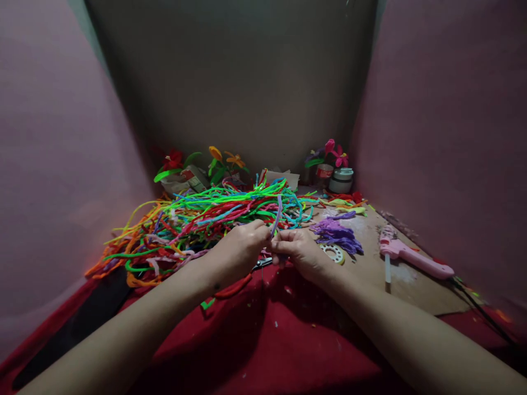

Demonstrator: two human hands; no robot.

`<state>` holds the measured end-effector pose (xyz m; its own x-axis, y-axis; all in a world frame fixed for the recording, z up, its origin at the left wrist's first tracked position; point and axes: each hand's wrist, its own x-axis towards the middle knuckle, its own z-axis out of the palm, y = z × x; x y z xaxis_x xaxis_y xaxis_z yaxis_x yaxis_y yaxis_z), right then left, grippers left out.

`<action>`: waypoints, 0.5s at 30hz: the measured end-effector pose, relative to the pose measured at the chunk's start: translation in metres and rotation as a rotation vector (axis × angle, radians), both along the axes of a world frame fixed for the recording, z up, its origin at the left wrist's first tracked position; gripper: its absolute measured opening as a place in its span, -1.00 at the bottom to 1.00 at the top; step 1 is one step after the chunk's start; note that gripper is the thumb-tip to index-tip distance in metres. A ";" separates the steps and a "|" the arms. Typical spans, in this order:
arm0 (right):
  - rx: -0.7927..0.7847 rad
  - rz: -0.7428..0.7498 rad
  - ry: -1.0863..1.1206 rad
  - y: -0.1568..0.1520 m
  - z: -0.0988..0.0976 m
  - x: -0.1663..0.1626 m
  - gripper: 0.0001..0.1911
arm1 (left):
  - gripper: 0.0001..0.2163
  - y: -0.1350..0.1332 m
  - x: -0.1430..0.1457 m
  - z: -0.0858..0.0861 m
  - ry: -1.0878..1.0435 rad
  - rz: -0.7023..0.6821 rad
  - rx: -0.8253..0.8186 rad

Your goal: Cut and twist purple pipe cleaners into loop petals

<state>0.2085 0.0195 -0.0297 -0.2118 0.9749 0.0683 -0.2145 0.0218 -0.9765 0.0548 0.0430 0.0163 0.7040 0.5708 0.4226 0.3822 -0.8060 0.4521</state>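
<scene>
A light purple pipe cleaner (279,213) sticks up between my two hands, held where their fingers meet. My left hand (246,241) is closed on it, back of the hand towards me. Thumb and fingertips of my right hand (298,249) pinch it lower down; its bottom end is hidden by the fingers. Just below the hands lie scissors (262,264), partly covered by my left hand. Behind them spreads a big heap of many-coloured pipe cleaners (230,206). A small pile of purple pipe cleaners (337,233) is right of my right hand.
A pink glue gun (415,258) with a cord rests on a cardboard sheet (374,285) at the right. Near it lies a roll of tape (332,253). Pipe-cleaner flowers (338,155) and a lidded jar (341,181) stand at the back. Red cloth (288,340) covers the table.
</scene>
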 end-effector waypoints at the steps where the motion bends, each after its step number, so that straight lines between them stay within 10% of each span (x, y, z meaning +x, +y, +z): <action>1: 0.013 -0.012 -0.030 -0.002 0.002 -0.001 -0.85 | -0.81 0.000 0.001 0.003 0.002 0.016 -0.011; 5: 0.163 -0.089 -0.258 -0.010 0.009 -0.003 -0.81 | -0.84 0.001 0.004 0.016 0.025 0.129 -0.193; 12: 0.884 -0.391 -0.778 -0.026 0.010 -0.002 -0.84 | -0.83 0.002 -0.005 0.018 -0.105 0.041 -1.414; 15: 1.002 -0.462 -0.808 -0.030 0.010 -0.003 -0.85 | -0.83 -0.005 -0.007 0.012 -0.225 0.011 -1.446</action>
<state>0.2051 -0.0103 -0.0195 -0.2014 0.5734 0.7941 0.6226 0.7009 -0.3481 0.0482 0.0376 0.0287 0.6947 0.5887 -0.4134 0.1986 0.3953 0.8968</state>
